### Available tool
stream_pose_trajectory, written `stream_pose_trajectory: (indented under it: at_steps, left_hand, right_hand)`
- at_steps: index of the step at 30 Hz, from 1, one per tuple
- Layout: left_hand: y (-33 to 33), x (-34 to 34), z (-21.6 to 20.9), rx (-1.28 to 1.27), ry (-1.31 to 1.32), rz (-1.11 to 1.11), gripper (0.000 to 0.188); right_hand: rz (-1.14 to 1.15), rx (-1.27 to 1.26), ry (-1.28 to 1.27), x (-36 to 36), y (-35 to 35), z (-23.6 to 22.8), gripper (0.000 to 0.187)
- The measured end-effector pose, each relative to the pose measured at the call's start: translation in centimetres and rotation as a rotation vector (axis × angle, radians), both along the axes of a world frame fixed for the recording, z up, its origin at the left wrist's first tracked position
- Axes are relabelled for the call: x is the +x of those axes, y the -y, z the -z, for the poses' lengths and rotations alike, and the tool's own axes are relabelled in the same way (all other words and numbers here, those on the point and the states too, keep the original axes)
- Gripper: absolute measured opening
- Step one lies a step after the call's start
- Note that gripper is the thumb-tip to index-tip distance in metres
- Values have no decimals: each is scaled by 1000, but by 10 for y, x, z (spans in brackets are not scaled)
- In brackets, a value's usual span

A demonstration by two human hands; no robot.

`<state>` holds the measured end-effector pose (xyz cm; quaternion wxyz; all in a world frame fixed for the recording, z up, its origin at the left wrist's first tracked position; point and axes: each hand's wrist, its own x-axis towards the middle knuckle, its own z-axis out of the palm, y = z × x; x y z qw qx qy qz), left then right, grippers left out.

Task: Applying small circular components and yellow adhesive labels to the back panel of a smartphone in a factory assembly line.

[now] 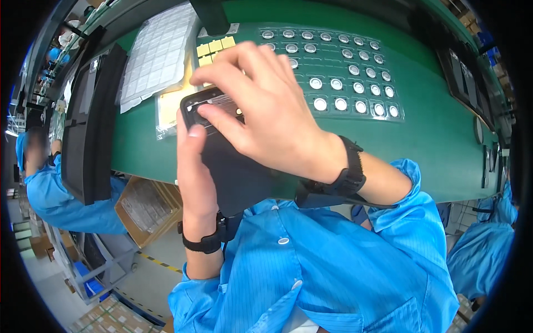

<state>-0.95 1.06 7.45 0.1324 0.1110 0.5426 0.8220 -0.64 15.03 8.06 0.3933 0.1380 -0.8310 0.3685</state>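
A black rectangular housing (191, 106) with a rounded corner is tilted up in front of me, some small metallic parts showing inside its far end. My left hand (195, 177) grips it along the left side, with the thumb near its edge. Over the far end lies my right hand (272, 105), its thumb reaching into the housing and its index finger bent apart beyond the rim. The right hand hides much of the interior. Just past the fingers are yellow square pieces (216, 47) on a sheet.
A clear tray (333, 69) of round silver parts lies on the green table (422, 144). White gridded trays (158, 55) are at the far left, beside a black rack (89, 122). A cardboard box (147, 208) stands below. People in blue work at both sides.
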Motion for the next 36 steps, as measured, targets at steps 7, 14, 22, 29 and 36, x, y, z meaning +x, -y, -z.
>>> stream_pose_trajectory:
  at_steps: [7,14,22,29,36]
  left_hand:
    - [5,0,-10,-190,-27,156,45]
    - [-1,-1,-2,-193,103,36,42]
    - [0,13,0,-66,172,-26,64]
    - [-7,20,5,62,-22,195,55]
    - [-19,25,-17,111,-38,-78,57]
  right_hand:
    - [-578,-529,751,3,-26,-26,33]
    - [-484,-537,793,4,-24,-21,34]
    - [-625,-593,911,5,-30,-26,33]
    - [-642,-390,939,-4,-44,-19,34]
    - [-131,-141,-128,-4,-24,-15,35]
